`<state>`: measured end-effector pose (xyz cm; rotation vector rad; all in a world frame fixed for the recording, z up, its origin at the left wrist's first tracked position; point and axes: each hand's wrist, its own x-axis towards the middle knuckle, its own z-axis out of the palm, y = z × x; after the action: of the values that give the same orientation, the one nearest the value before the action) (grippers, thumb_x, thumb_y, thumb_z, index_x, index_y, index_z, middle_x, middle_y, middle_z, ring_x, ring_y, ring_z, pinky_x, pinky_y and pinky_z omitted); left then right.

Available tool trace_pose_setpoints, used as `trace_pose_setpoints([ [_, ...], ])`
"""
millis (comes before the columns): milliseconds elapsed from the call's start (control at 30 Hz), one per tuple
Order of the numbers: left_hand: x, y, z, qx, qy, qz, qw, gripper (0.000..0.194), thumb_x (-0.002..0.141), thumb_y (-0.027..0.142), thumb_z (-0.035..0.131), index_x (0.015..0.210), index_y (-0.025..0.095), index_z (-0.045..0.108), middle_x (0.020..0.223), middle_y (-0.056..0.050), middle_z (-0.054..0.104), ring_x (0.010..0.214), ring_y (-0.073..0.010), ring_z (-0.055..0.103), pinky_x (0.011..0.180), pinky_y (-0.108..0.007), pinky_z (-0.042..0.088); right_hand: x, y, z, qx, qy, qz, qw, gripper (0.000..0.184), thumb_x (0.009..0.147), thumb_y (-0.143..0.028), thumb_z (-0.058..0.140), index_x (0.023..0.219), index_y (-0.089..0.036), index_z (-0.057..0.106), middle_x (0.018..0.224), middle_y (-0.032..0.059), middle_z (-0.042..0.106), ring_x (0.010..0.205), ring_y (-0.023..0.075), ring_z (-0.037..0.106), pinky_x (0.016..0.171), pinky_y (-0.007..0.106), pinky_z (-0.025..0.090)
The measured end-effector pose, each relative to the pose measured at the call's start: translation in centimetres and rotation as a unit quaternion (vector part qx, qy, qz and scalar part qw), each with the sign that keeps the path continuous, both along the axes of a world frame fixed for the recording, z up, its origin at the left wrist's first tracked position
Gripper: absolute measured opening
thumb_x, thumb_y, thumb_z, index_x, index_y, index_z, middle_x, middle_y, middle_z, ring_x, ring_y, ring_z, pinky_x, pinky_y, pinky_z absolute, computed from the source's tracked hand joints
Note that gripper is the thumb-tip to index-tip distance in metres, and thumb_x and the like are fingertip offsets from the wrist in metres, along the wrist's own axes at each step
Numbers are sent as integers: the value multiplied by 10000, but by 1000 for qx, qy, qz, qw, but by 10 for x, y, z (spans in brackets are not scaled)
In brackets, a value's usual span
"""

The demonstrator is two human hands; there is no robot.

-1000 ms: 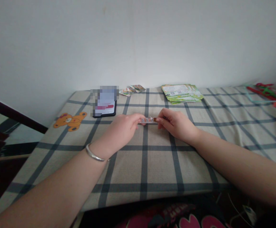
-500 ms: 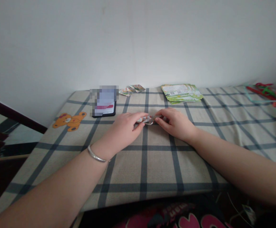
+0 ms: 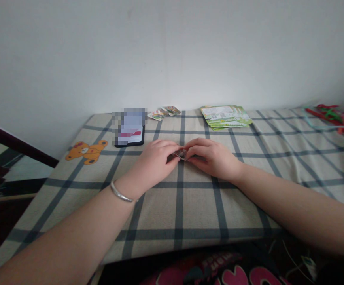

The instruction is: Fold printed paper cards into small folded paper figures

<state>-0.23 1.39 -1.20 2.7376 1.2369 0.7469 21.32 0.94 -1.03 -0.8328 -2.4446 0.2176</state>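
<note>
Between my two hands, just above the checked tablecloth, is a small folded piece of printed paper (image 3: 181,154), mostly covered by fingers. My left hand (image 3: 159,158), with a silver bangle at its wrist, pinches the paper's left end between thumb and fingers. From the other side my right hand (image 3: 212,158) pinches its right end, thumb below and fingers bent over it. The fingertips of both hands almost meet. Two or so folded paper pieces (image 3: 164,112) with similar print lie beyond the hands, by the wall.
A phone (image 3: 130,128) lies at the back left, near a flat orange bear cutout (image 3: 86,152). A stack of green printed sheets (image 3: 227,117) is at the back right. Red and teal ribbons (image 3: 338,118) lie at the far right. The checked cloth (image 3: 160,213) reaches the table's front edge.
My right hand has shifted left along the paper, its fingers now closer to my left hand's and more curled. Less of the paper shows. My left hand has hardly moved.
</note>
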Motion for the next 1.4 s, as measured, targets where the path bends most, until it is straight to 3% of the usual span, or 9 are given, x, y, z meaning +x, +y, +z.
trace_pose_setpoints([
  [333,0,-7,10,-21,-4,54,998,192,840,297,634,990,208,715,1013,-37,736,970,-239,651,890,-402,475,3,1,2,19,-47,-17,999,154,899,-242,567,923,-207,715,993,49,680,930,185,599,837,327,471],
  [567,0,-4,6,-33,-8,23,999,167,827,271,651,979,216,693,992,-27,728,945,-224,646,862,-374,475,1,1,1,7,-33,-30,999,142,889,-228,577,900,-195,715,1076,66,648,965,181,599,863,317,473],
  [800,2,-5,6,-22,13,30,999,94,816,251,661,905,219,650,897,-12,708,869,-216,637,806,-359,468,1,1,1,0,-51,-45,998,149,898,-256,573,899,-203,712,1055,55,663,958,185,606,853,322,472],
  [900,1,-7,9,3,43,22,999,34,828,242,640,842,213,653,852,-14,710,859,-222,632,826,-375,455,1,1,2,4,-54,-50,997,131,889,-262,584,880,-205,701,1045,49,672,952,185,611,838,318,469],
  [1167,-1,-7,11,6,56,32,998,100,849,258,610,802,209,684,832,-20,721,843,-211,647,912,-420,431,0,-4,3,17,-62,-106,992,106,866,-280,602,919,-199,644,983,45,690,906,196,627,776,315,461],
  [1267,-2,-6,8,9,34,33,999,91,841,259,620,812,210,690,873,-23,726,918,-229,633,915,-412,450,0,-4,4,27,-80,-96,992,115,880,-285,584,848,-202,657,1019,47,687,936,201,623,781,315,455],
  [1400,-4,-4,5,31,0,29,999,69,820,254,650,797,210,697,992,-15,723,1119,-258,553,1044,-414,398,1,-4,5,31,-92,-97,991,138,885,-288,574,831,-199,664,1022,49,685,923,198,624,763,309,453],
])
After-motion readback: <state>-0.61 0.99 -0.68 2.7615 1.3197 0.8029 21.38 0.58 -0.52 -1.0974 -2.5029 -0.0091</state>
